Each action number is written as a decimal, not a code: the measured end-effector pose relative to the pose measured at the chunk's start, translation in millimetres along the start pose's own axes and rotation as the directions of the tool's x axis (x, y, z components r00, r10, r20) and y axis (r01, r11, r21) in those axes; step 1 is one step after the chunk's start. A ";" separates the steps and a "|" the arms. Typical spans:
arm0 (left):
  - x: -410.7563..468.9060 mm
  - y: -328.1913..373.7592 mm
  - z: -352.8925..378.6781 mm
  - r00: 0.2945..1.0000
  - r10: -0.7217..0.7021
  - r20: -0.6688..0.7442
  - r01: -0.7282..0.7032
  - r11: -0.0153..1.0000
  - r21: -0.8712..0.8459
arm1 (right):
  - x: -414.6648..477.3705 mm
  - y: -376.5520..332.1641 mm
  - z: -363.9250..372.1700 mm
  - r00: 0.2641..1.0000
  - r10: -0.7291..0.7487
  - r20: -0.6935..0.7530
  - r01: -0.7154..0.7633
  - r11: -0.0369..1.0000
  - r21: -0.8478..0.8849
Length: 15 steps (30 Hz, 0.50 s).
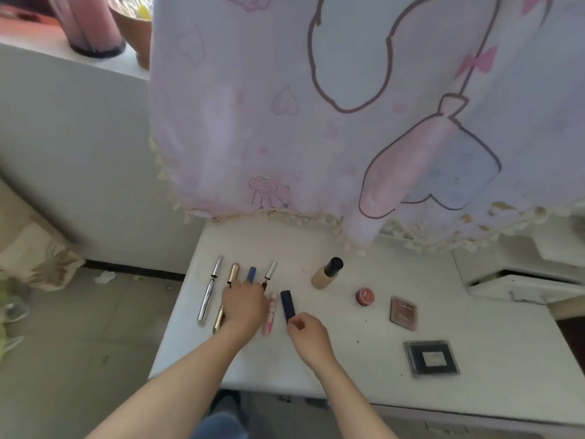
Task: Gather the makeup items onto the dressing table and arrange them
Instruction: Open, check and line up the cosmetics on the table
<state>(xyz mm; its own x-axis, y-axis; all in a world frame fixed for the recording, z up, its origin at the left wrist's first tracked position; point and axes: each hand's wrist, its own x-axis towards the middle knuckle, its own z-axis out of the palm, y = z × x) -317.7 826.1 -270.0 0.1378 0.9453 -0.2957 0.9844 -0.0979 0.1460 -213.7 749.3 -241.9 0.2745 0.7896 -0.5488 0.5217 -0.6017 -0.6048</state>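
Head view showed a pink cartoon-print curtain (316,106) hanging well beyond both sets of fingers, its fringed hem reaching the far edge of the white dressing table (348,359). A white drawer unit (522,280) stood far off to the right of the right fingers.

The left hand (245,304) lay palm down over a row of tubes, fingers bent forward and close together. Whether they gripped anything could not be told. The right hand (308,334) pinched the near end of a dark navy lipstick tube (288,305) between thumb and forefinger, and the tube lay flat on the table pointing away from those fingers.

A black square compact (432,358) sat well to the right of the right fingers, nearer the table's front edge. A long silver tube (210,288) lay just left of the left fingers. A gold tube (233,272) ran under the left hand, its cap showing beyond the knuckles. A foundation bottle (326,273) with a black cap lay on its side beyond and to the right of the right fingers. A brownish rectangular compact (403,313) lay to the right of them, short of the black one. A pink patterned tube (270,312) lay between the two hands, beside the navy tube. A blue tube (251,274) poked out at the left fingertips. A silver-capped red tube (270,272) lay just right of those fingertips. A small red round pot (365,296) sat between the foundation bottle and the brownish compact.
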 end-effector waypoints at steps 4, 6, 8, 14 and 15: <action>2.6 -6.4 -4.5 1.000 0.017 -0.014 -0.016 0.998 0.064 | 0.5 -0.7 10.8 1.000 0.023 -0.012 -0.024 0.998 -0.057; 4.1 -9.6 -4.1 0.999 0.041 -0.031 -0.038 0.995 0.094 | 0.6 -2.7 17.0 0.998 0.049 -0.029 -0.052 0.991 -0.119; 6.6 -10.8 6.2 0.996 0.080 -0.038 -0.077 0.993 0.090 | 1.6 -4.1 23.3 0.997 0.061 -0.048 -0.069 0.982 -0.177; -4.4 -28.7 -1.8 0.988 0.061 -0.142 -0.064 0.998 -0.018 | 6.1 -20.0 39.8 0.990 0.077 -0.115 -0.103 0.967 -0.235; -7.6 -33.9 -2.2 0.985 0.045 -0.167 -0.054 0.997 -0.053 | 7.9 -22.7 41.5 0.989 0.073 -0.128 -0.103 0.965 -0.241</action>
<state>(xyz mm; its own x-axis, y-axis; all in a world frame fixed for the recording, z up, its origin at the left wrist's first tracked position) -352.3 822.9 -270.6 0.1616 0.9786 -0.1273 0.9683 -0.1323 0.2121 -256.9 764.3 -256.5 0.4134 0.7521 -0.5132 0.6700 -0.6330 -0.3879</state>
